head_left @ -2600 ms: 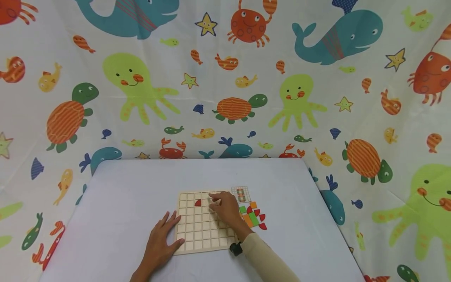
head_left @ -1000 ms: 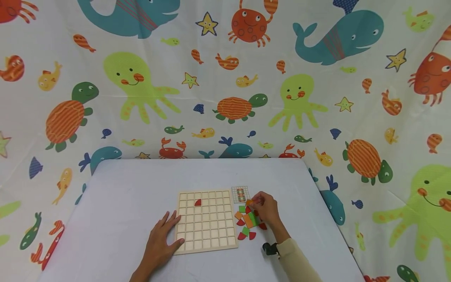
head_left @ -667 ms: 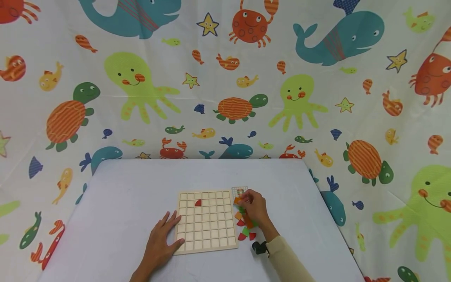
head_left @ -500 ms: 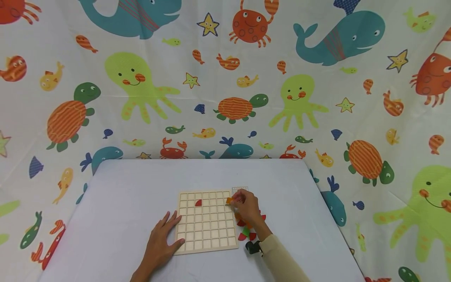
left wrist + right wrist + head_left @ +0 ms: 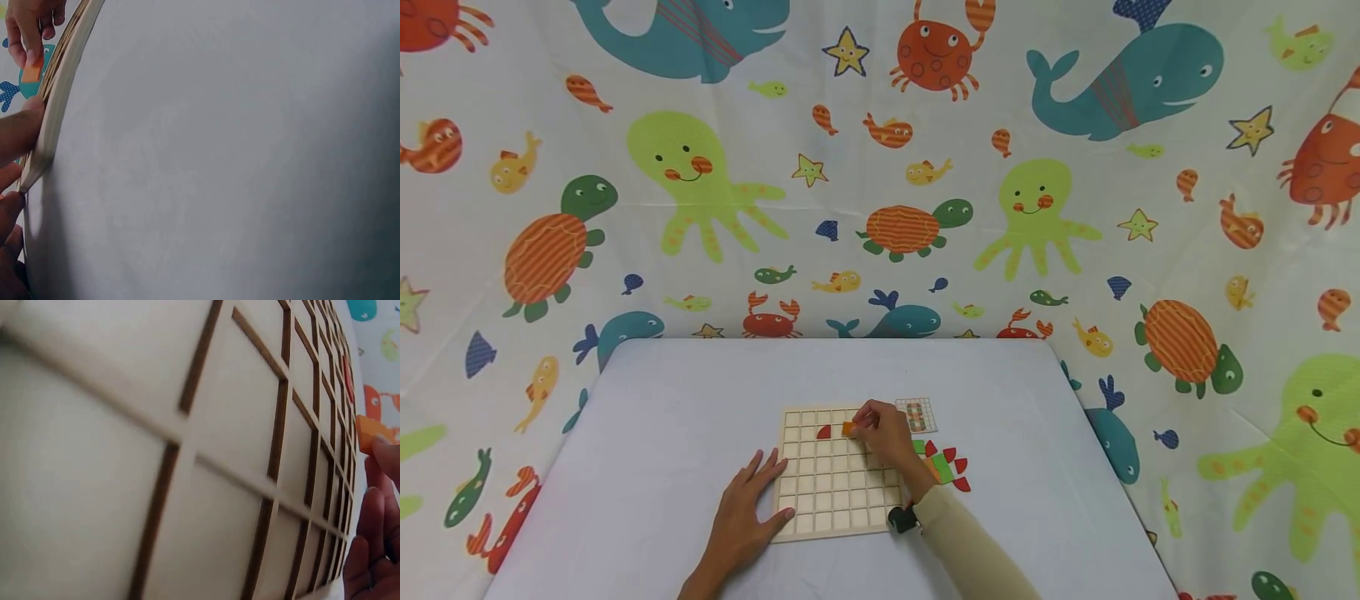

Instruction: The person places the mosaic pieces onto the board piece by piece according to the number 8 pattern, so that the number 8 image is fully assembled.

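Observation:
A wooden grid board lies on the white table, with one red quarter-circle piece in an upper cell. My left hand rests at the board's left edge, fingers spread, thumb near the lower corner. Over the upper part of the board, my right hand pinches an orange square tile between thumb and fingertips, right of the red piece. In the right wrist view the orange tile looks held just above the grid; whether it touches the board I cannot tell.
Right of the board lie loose red, green and orange pieces, partly hidden by my right forearm. A small pattern card with a printed grid sits behind them. A black wrist camera hangs low by the board's right edge.
My right hand took an orange square tile from the loose pieces and carried it left, past the card and over the board. The left hand has stayed in place.

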The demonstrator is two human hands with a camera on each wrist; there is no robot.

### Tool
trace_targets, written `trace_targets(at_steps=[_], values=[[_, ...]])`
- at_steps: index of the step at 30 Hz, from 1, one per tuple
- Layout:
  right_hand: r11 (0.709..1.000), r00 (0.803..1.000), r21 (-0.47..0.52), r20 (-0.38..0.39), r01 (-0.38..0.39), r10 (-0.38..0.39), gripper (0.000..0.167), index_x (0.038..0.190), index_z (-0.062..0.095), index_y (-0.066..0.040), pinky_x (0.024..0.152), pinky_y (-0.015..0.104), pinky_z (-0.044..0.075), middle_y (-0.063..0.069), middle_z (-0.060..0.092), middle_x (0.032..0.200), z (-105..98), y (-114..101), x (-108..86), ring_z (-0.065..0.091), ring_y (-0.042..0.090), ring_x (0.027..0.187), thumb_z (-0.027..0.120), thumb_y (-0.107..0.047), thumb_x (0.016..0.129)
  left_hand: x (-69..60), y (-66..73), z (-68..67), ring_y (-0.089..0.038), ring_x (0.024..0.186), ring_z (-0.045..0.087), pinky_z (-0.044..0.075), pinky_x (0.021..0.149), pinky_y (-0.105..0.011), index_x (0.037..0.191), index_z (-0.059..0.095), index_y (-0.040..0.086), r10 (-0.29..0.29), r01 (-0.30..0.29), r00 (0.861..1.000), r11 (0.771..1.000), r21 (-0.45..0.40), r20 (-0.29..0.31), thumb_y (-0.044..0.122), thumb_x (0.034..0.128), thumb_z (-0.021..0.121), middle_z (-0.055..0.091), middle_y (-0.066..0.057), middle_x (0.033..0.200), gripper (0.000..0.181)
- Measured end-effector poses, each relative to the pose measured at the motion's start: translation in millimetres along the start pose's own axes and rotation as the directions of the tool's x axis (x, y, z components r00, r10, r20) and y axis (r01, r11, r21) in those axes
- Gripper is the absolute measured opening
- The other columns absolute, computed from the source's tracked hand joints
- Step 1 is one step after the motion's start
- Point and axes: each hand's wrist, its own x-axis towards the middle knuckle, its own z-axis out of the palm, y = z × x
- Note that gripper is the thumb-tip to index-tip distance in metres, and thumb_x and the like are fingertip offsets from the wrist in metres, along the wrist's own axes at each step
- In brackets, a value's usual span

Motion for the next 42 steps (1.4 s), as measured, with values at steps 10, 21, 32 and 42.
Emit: trace_targets(at_steps=[10, 21, 32, 42], values=[[0.995, 0.998, -0.083, 0.008, -0.063, 0.064, 0.011, 0.092, 0.073, -0.023, 0.062, 0.026, 0.047, -0.009, 0.068, 0.079, 19, -8, 9.3, 0.058, 0.006, 0.068, 0.083, -0.018, 0.092, 0.3, 2.1, -1.0, -0.044, 0.152, 0.044, 0.033, 0.117, -0.065, 0.146, 0.065, 0.014, -0.028, 0.027, 0.999, 1.000, 0.012, 0.027, 0.034, 0.0756, 0.092, 0.056, -0.009, 0.161, 0.078], [0.984, 0.998, -0.167, 0.003, -0.055, 0.056, 0.011, 0.087, 0.073, -0.022, 0.055, 0.024, 0.042, -0.010, 0.066, 0.074, 22, -16, 5.2, 0.054, 0.005, 0.063, 0.080, -0.014, 0.092, 0.2, 2.0, -1.8, -0.046, 0.150, 0.045, 0.035, 0.117, -0.068, 0.145, 0.066, 0.014, -0.005, 0.005, 1.000, 1.000, 0.013, 0.009, 0.036, 0.0768, 0.092, 0.056, -0.010, 0.160, 0.077], [0.996, 1.000, -0.085, -0.017, 0.005, -0.007, 0.012, 0.099, 0.079, -0.018, 0.064, 0.026, 0.049, -0.004, 0.073, 0.085, 3, -4, -8.0, 0.059, 0.007, 0.071, 0.085, -0.015, 0.090, -1.8, 0.1, -0.6, -0.046, 0.150, 0.045, 0.035, 0.116, -0.067, 0.145, 0.066, 0.013, 0.010, -0.010, 1.000, 1.000, 0.010, 0.001, 0.036, 0.0767, 0.092, 0.057, -0.010, 0.160, 0.076], [1.000, 0.996, -0.025, -0.093, -0.004, 0.002, 0.015, 0.103, 0.078, -0.013, 0.065, 0.024, 0.051, -0.001, 0.073, 0.085, -35, 18, -28.7, 0.059, 0.009, 0.072, 0.084, -0.009, 0.089, -1.6, -1.0, -1.2, -0.047, 0.151, 0.045, 0.033, 0.118, -0.067, 0.145, 0.065, 0.012, -0.001, 0.001, 1.000, 1.000, 0.020, 0.022, 0.038, 0.0788, 0.090, 0.055, -0.010, 0.161, 0.076]])
